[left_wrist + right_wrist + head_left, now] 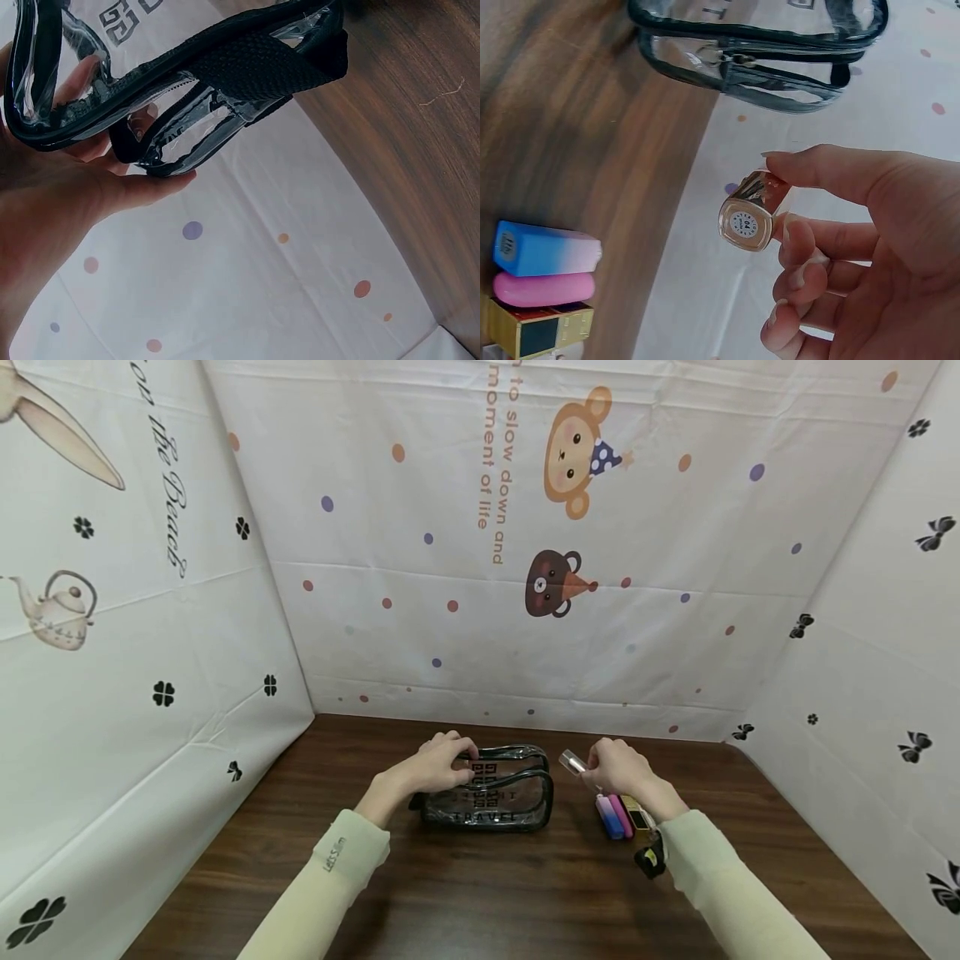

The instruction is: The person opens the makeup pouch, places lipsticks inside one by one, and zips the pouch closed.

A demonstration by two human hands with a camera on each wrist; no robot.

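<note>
A clear travel pouch (517, 816) with black trim stands on the table, dark lettering on its front. At its upper left, my left hand (429, 770) grips the pouch's edge between thumb and fingers. The left wrist view shows fingers behind the clear plastic of the pouch (247, 71) and its black woven side strip. To the right of the pouch, my right hand (621, 768) pinches a lipstick (573, 762) by thumb and fingertips. In the right wrist view the lipstick (748, 217) turns its gold end, with a round "04" label, to the camera.
Beside the right wrist lie a blue-to-pink lipstick (609, 818), a pink tube (622, 816) and a gold case with a dark panel (639, 817). Closer to the front is a small black item with a yellow mark (649, 860). Printed white sheets (480, 635) surround the wooden table (480, 893).
</note>
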